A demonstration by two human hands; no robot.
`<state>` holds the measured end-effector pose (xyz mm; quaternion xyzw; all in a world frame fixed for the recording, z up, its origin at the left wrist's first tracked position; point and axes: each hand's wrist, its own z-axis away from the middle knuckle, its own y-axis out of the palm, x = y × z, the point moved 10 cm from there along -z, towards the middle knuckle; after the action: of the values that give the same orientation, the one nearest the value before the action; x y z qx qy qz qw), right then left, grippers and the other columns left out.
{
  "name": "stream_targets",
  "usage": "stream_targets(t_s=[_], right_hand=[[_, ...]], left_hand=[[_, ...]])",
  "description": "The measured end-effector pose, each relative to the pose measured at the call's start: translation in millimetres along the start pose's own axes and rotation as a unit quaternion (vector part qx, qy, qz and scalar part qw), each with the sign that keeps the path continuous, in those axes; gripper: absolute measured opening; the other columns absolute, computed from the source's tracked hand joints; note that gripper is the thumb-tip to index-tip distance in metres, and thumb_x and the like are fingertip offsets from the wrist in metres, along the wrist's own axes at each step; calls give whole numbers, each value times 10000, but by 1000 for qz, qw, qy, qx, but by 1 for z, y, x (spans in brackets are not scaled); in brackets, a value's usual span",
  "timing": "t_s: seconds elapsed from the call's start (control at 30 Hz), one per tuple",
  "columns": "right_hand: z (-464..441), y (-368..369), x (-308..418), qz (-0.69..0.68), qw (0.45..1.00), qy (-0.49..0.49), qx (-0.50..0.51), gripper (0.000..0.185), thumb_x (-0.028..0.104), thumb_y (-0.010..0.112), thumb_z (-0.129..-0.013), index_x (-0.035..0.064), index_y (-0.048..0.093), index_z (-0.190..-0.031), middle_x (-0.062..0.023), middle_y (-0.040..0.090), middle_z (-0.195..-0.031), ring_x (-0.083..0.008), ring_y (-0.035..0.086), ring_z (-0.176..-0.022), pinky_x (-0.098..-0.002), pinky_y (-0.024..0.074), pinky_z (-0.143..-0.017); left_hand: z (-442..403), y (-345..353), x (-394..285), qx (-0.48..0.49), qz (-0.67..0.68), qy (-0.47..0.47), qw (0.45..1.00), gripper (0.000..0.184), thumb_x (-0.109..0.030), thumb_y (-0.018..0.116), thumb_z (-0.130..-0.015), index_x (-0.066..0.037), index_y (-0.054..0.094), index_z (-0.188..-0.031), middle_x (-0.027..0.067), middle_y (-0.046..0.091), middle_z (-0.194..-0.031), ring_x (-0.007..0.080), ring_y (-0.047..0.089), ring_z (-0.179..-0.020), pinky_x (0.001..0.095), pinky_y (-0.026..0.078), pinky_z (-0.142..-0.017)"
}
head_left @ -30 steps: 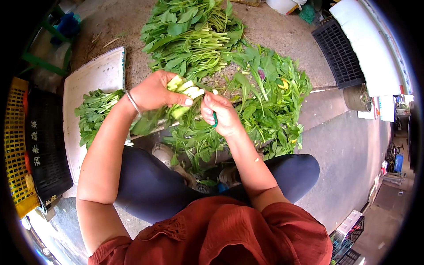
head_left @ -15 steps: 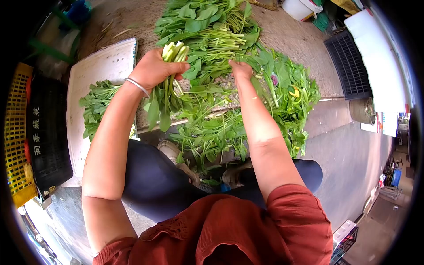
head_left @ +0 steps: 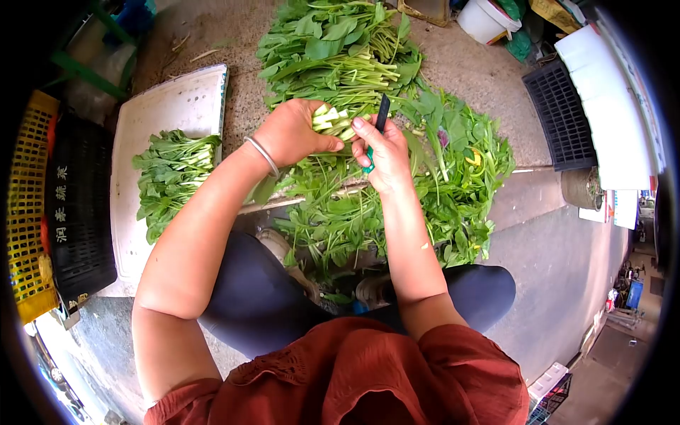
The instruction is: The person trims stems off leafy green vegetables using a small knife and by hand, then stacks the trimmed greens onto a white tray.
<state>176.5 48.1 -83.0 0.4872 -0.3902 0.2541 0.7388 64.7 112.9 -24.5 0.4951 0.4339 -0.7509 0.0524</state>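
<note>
My left hand [head_left: 289,134], a bangle at its wrist, is closed around a bunch of leafy greens [head_left: 330,119] with the pale stem ends pointing up and right. Close beside those ends, my right hand [head_left: 389,157] grips a small knife [head_left: 383,112]; its dark blade points up and a bit of green handle shows below the fingers. The right thumb is at the stem ends; I cannot tell whether it presses on them. Behind both hands lies a large pile of greens [head_left: 333,42]. Loose trimmed leaves [head_left: 333,212] spread below and to the right.
To the left, a white foam board [head_left: 163,99] carries another bunch of greens [head_left: 177,170]. Beyond it stand a black crate [head_left: 81,212] and a yellow crate [head_left: 32,205]. A black basket [head_left: 559,113] and a white box [head_left: 605,99] are at right, a white bucket [head_left: 485,20] at the back.
My left hand has moved right with the bunch, bringing it up to my right hand. The right hand has drawn back from the pile and turned, and the knife now shows in it.
</note>
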Motion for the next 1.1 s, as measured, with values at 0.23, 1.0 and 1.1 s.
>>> stream_targets(t_s=[0.23, 1.0, 1.1], right_hand=[[19, 18, 5, 5, 993, 6, 118, 283, 363, 392, -921, 91, 464, -948, -47, 511, -631, -77, 433, -449, -190, 324, -401], [38, 22, 8, 75, 993, -28, 83, 126, 168, 597, -831, 49, 560, -814, 38, 482, -609, -31, 410, -474, -156, 282, -398], [37, 9, -9, 174, 980, 12, 92, 158, 199, 615, -817, 77, 532, -762, 57, 464, -590, -21, 400, -479, -163, 288, -407]], left_hand=[[10, 1, -11, 58, 161, -75, 982, 345, -206, 746, -679, -60, 610, -961, 14, 625, -746, 73, 545, -592, 234, 478, -560], [31, -9, -21, 32, 188, -63, 980, 161, -104, 699, -690, -3, 624, -791, 43, 620, -637, 73, 537, -523, 212, 435, -473], [27, -13, -7, 7, 79, -33, 996, 252, -194, 718, -639, 18, 612, -724, 89, 612, -601, 138, 570, -517, 271, 462, -503]])
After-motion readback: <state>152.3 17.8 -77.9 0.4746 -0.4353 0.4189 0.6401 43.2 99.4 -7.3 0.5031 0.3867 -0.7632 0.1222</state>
